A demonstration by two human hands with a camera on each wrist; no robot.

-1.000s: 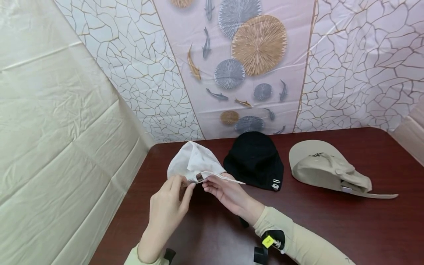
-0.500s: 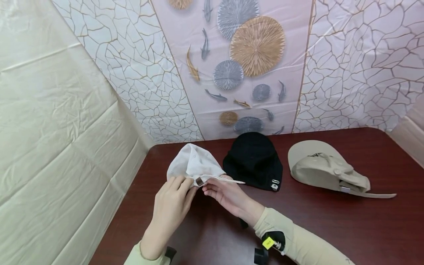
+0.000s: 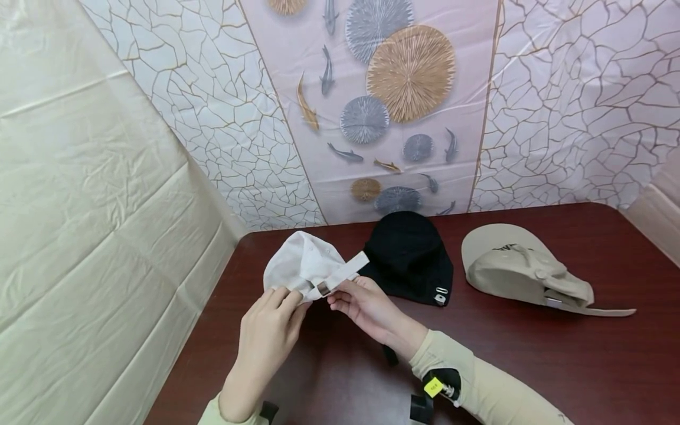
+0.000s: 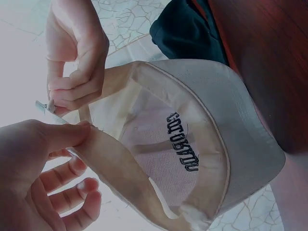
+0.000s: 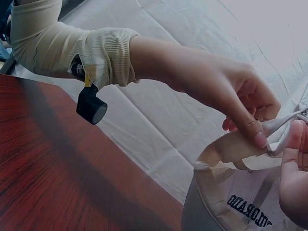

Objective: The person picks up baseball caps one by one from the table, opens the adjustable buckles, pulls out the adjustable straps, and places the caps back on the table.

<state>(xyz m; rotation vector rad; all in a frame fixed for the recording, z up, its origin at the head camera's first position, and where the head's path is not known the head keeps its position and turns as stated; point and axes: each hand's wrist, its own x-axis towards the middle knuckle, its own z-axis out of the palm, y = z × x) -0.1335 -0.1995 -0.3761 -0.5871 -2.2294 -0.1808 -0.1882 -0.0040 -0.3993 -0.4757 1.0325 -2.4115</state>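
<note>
A white baseball cap is held up above the table, its crown toward the far side. My left hand pinches its back band, the thumb lying on the band in the right wrist view. My right hand holds the same band near the metal buckle, fingers curled in the left wrist view. From the buckle the loose strap end sticks up to the right. Inside the cap, dark lettering shows in reverse, with the brim beyond it.
A black cap lies just behind my right hand on the dark red table. Farther right rests a beige cap, its strap trailing right. A patterned cloth hangs behind the table, and a pale cloth wall stands at left.
The strap end, earlier lying nearly flat to the right, now points up and shows its broad side. My left fingers have shifted slightly along the band; the right hand has hardly moved.
</note>
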